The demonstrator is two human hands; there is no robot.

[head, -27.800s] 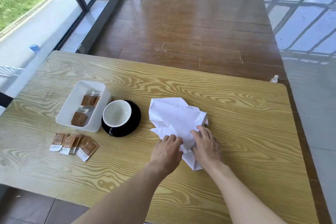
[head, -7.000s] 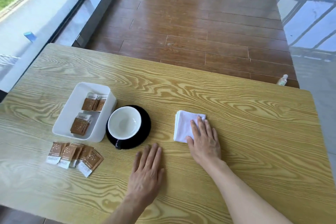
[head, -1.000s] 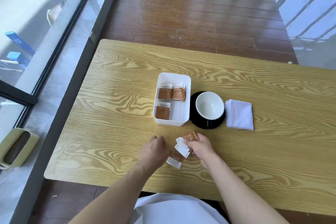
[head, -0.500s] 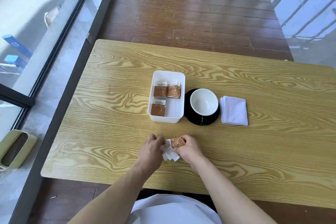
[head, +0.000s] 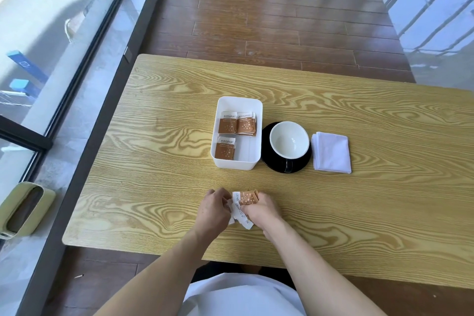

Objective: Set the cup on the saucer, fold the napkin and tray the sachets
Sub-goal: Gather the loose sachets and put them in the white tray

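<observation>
A white cup stands on a black saucer in the middle of the table. Right of it lies the white napkin, folded into a small square. Left of the saucer is a white tray holding several brown sachets. Near the table's front edge, a bunch of brown and white sachets is gathered between my left hand and my right hand. Both hands close on this bunch from either side. Part of the bunch is hidden under my fingers.
The wooden table ends close to my body at the front and at a dark window frame on the left. A pale green bin stands on the floor at the left. Brown floorboards lie beyond the far edge.
Within the last second my hands have pushed the loose sachets together into one bunch. Earlier the napkin was folded and placed beside the saucer.
</observation>
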